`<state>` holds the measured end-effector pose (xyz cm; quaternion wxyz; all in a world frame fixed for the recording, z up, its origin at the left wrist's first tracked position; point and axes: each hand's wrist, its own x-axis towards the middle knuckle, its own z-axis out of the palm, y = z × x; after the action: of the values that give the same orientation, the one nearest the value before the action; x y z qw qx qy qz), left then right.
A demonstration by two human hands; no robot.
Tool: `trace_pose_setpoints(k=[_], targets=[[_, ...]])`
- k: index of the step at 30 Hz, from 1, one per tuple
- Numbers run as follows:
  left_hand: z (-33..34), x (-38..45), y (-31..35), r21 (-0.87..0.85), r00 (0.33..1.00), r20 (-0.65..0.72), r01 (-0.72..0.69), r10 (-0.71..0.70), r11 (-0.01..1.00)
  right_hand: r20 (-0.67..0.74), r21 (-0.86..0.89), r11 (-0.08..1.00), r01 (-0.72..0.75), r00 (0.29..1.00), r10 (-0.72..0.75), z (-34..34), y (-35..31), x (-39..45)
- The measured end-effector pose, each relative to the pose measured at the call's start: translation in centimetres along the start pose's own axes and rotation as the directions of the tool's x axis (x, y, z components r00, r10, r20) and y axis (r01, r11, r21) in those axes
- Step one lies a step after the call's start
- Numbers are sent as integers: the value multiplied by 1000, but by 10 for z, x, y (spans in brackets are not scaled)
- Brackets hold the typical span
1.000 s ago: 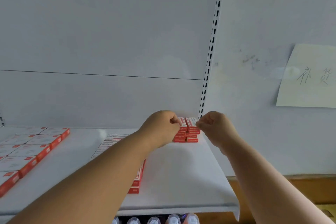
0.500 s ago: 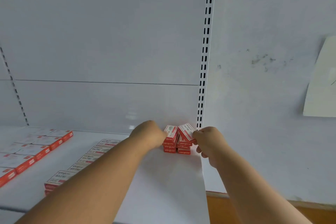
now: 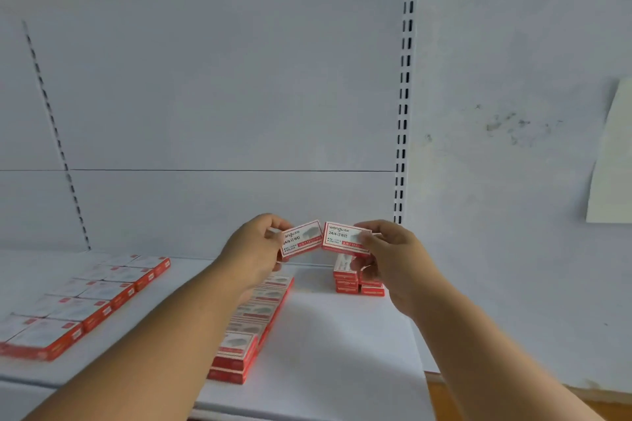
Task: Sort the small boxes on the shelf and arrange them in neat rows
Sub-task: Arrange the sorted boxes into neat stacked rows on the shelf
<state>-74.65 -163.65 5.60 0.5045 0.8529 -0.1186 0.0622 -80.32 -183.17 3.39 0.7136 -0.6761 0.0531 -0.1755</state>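
Observation:
My left hand [image 3: 254, 251] grips a small red-and-white box [image 3: 301, 238], tilted, lifted above the white shelf [image 3: 328, 345]. My right hand [image 3: 393, 256] grips a second small box [image 3: 343, 238] of the same kind; the two boxes nearly touch at their inner corners. Below the right hand a short stack of the same boxes [image 3: 347, 280] stands at the shelf's back right corner. A stacked row of boxes [image 3: 249, 325] runs front to back under my left forearm, partly hidden by it.
A double row of flat red-and-white boxes [image 3: 85, 301] lies on the shelf at left. A slotted upright [image 3: 403, 106] marks the shelf's right end; beyond it is a white wall with a paper sheet [image 3: 612, 161]. Bare shelf lies between row and stack.
Both hands have lifted one box each off the back-right stack and raised them above the shelf. The view has shifted, bringing the left rows and the shelf front more into sight.

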Motion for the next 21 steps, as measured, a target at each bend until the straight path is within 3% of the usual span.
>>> trace_pose_setpoints(k=[6, 11, 16, 21], targets=[[-61, -9, -34, -11, 998, 11, -59, 59, 998, -38, -86, 995, 47, 998, -50, 47, -7, -14], [-99, -12, -71, 30, 997, 56, -58, 56, 998, -130, -338, 941, -26, 991, -19, 90, 5, -33], [-113, -12, -107, 41, 989, 145, -27, 21, 999, -185, -505, 858, -96, 983, 1, 123, 26, -55], [-112, -6, -138, 74, 971, 241, -16, -2, 997, -213, -627, 746, -224, 971, 112, 141, 43, -63]])
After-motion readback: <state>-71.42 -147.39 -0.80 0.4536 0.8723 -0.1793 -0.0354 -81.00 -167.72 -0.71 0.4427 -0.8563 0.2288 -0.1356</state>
